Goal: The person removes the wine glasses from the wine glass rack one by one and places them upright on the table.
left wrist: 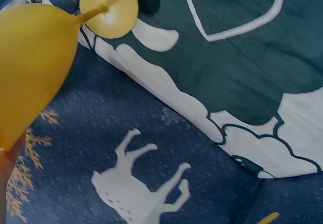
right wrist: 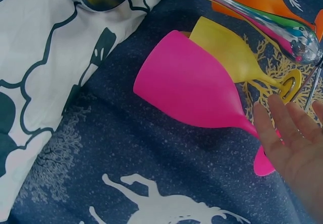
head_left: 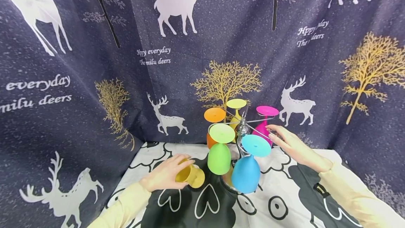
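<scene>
My left hand grips a dark yellow goblet by its bowl, tilted on its side with the foot pointing right, low over the cloth. Beside it stands a chrome stemware rack with spoke-like arms. Goblets hang from it bowl down: green, blue, orange, a lighter yellow and pink. My right hand is at the rack's right side, fingers extended close to a spoke and the pink goblet's foot. Whether its fingertips touch the spoke, I cannot tell.
A black-and-white patterned cloth covers the table under the rack. Behind it and at both sides hangs a dark blue curtain printed with deer and trees. The green and blue goblets hang at the rack's near side.
</scene>
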Demonstrator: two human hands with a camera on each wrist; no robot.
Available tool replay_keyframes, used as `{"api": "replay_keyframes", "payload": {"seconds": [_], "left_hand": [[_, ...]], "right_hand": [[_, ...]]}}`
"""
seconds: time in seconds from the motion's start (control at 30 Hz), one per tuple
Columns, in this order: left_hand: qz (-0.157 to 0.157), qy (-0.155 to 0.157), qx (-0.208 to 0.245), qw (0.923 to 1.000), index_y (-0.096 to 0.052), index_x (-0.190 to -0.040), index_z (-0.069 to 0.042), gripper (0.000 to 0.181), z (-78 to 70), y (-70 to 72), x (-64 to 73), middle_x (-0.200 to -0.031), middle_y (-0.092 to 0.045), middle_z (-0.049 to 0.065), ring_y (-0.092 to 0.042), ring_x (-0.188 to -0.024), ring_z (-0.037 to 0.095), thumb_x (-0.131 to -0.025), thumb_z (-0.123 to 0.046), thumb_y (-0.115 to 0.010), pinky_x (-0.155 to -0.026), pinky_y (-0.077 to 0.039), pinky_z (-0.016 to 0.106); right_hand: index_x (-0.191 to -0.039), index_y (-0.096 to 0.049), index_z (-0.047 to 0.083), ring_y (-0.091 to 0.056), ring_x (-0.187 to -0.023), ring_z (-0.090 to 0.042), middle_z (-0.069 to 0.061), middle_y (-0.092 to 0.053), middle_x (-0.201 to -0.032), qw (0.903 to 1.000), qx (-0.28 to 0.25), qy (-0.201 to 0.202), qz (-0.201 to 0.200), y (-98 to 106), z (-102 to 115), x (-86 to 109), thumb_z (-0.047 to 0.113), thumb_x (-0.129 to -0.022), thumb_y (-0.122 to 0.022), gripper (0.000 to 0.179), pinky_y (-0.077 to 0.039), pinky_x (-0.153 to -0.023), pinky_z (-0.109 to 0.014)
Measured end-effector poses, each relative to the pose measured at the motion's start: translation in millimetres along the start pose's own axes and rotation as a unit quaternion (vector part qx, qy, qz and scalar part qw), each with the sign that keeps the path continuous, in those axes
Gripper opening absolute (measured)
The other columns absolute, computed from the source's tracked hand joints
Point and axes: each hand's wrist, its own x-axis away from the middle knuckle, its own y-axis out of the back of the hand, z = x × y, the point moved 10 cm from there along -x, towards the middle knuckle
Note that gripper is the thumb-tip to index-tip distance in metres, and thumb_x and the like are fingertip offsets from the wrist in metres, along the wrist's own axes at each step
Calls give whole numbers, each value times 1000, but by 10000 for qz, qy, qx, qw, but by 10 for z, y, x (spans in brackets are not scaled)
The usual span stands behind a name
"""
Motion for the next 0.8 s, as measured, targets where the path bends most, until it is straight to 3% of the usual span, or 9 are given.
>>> {"api": "replay_keyframes", "payload": {"seconds": [0.3,0.5,0.63,0.7,0.77,0.8], "left_hand": [[-136,1120,-259,9933,-54,-123,-9,64,525,16,138,-114,-50,10,-48,-102,28,-70,-39,-71,-81,-44,42],[-366,1354,-443,9891,-57,-115,-2,61,753,72,191,-104,-51,11,-50,-88,26,-66,-35,-73,-70,-46,38],[-344,1633,-433,9850,-57,-114,-1,60,883,70,209,-101,-50,13,-49,-84,28,-66,-34,-73,-66,-45,40],[-292,1818,-430,9820,-57,-114,-1,61,950,59,218,-101,-50,13,-48,-83,28,-66,-34,-73,-65,-45,40],[-228,1981,-435,9790,-57,-114,-1,60,1008,47,223,-100,-50,13,-48,-82,29,-66,-34,-73,-64,-45,40],[-203,2045,-434,9777,-57,-114,-1,60,1033,42,222,-98,-50,12,-48,-81,30,-67,-34,-72,-63,-45,40]], "right_hand": [[-133,-37,1,-45,-108,-32,-15,-43,-126,9998,172,61,-6,2,7,-1,27,-97,-41,44,-38,-82,-50],[-134,-36,1,-36,-119,-32,-14,-38,-132,9980,600,128,175,6,50,-1,31,-97,-40,48,-31,-91,-49],[-137,-35,5,-29,-125,-32,-14,-33,-137,9936,1086,130,278,19,57,-1,34,-97,-40,50,-25,-96,-49],[-138,-35,7,-28,-125,-32,-15,-31,-138,9908,1286,302,280,25,82,7,34,-97,-40,49,-24,-97,-48],[-139,-34,9,-30,-124,-33,-16,-32,-138,9835,1581,856,194,29,172,24,32,-98,-38,47,-23,-99,-43],[-138,-35,8,-32,-123,-34,-18,-33,-137,9750,1753,1359,132,25,254,44,28,-99,-35,44,-24,-99,-43]]}}
